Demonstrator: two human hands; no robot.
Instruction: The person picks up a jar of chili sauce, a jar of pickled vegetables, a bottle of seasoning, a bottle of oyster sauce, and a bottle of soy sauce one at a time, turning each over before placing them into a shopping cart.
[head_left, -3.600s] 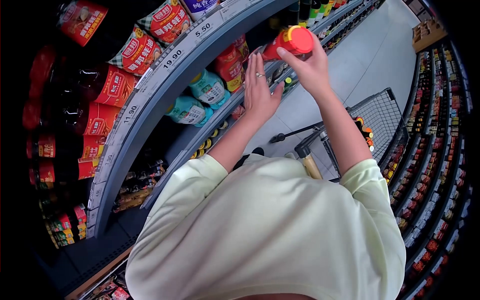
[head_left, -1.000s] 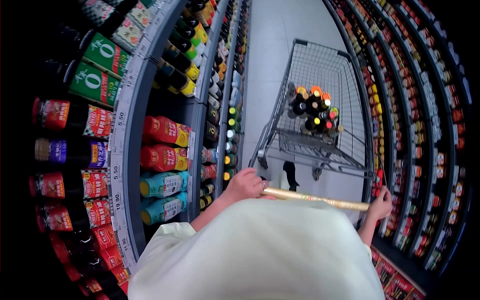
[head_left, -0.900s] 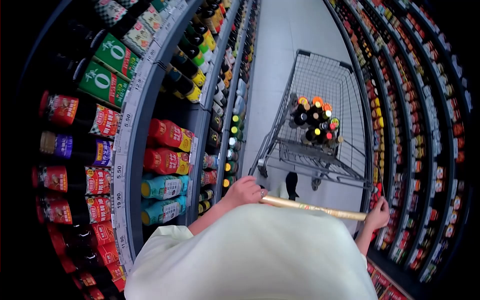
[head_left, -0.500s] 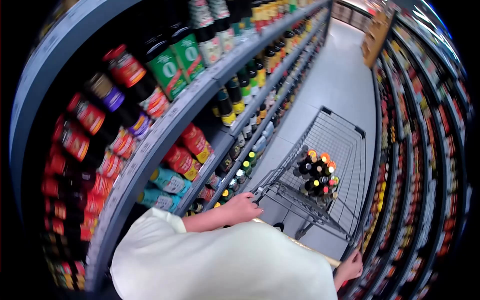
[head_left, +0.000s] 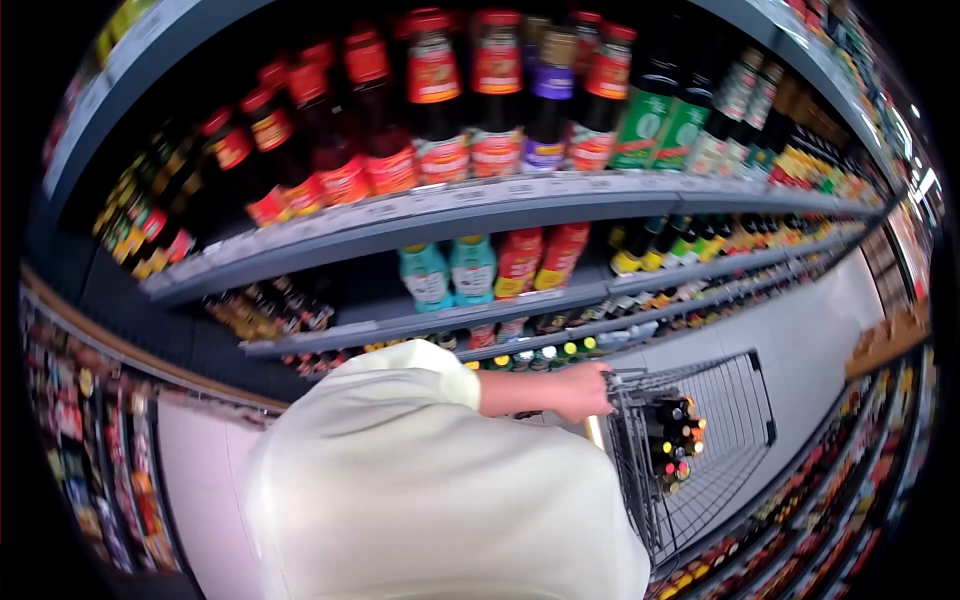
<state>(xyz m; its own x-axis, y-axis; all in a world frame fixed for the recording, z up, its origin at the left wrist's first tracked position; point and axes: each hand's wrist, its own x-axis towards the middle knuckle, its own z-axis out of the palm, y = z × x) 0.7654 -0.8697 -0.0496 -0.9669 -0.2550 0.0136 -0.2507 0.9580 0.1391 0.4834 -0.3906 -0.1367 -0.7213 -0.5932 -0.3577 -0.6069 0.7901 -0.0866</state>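
Note:
My left hand (head_left: 583, 391) is closed at the near left corner of a wire shopping cart (head_left: 735, 400), by the end of its handle. The fingers wrap over something dark there that I cannot make out clearly. Several dark bottles (head_left: 678, 440) with yellow, orange and red caps stand grouped inside the cart. My right hand is hidden behind the pale sleeve and body. Left of the cart, the arm in its pale sleeve reaches across below the shelf.
A long shelf (head_left: 480, 205) of sauce bottles runs across the front, with turquoise bottles (head_left: 449, 272) and red packs (head_left: 542, 260) on a lower level. Another stocked shelf (head_left: 830, 470) lines the right side. Pale floor (head_left: 815, 320) shows beyond the cart.
The view has swung left toward the shelf, so the bottles sit higher and the cart lies farther right. My right hand has gone out of sight; my left stays by the handle.

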